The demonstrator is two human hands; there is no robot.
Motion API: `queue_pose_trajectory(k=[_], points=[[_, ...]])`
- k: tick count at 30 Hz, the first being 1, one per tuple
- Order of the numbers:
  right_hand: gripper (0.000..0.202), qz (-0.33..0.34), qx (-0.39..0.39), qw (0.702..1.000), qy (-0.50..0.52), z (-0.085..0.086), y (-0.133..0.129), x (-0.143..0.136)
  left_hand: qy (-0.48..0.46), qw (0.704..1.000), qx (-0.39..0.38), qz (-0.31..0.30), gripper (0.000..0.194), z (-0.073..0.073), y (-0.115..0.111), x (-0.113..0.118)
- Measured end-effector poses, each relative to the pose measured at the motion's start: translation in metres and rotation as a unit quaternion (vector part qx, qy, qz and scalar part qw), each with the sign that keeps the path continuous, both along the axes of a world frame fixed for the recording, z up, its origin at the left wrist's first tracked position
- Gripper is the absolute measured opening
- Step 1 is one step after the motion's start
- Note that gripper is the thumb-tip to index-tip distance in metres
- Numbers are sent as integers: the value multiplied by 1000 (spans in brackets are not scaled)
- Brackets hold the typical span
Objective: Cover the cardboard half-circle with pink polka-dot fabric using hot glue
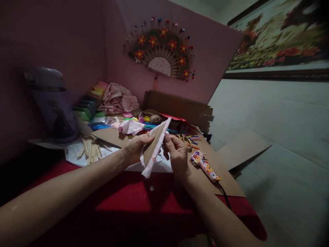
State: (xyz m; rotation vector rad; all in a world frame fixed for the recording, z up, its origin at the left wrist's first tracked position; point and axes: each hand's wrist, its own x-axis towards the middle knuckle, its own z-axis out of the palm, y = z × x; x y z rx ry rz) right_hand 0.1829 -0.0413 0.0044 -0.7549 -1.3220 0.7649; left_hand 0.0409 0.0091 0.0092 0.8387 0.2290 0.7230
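Between my hands, above the front of the table, is a piece of cardboard (153, 144) with pale pink spotted fabric (161, 135) folded over its edges. It is tilted, with its bare brown side toward me. My left hand (137, 147) grips its left side, thumb on the cardboard face. My right hand (176, 151) pinches the fabric along the right edge, bracelets on the wrist side beyond it hard to make out. A flower-patterned glue gun (204, 165) lies to the right of my right hand, its black cord running over the table edge.
Wooden sticks (89, 151) and a cardboard scrap (111, 136) lie at left on white paper. Behind are crumpled pink fabric (119, 98), twine balls (155, 119) and coloured stems. A purple bottle (52, 106) stands far left. A decorated fan (161, 49) hangs on the pink board. Red cloth (120, 195) covers the table.
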Motion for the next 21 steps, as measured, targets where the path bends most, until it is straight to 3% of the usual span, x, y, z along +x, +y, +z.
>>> queue_pose_trajectory(k=[3, 13, 21], points=[[19, 10, 15, 1000, -9, -1, -2, -4, 0, 1000, -6, -10, 12, -3, -1, -2], [17, 45, 24, 998, -30, 2, -13, -8, -29, 997, 6, -77, 13, -10, -3, -1], [38, 5, 4, 1000, -9, 13, -12, -6, -21, 995, -12, -96, 12, -13, -5, 1]])
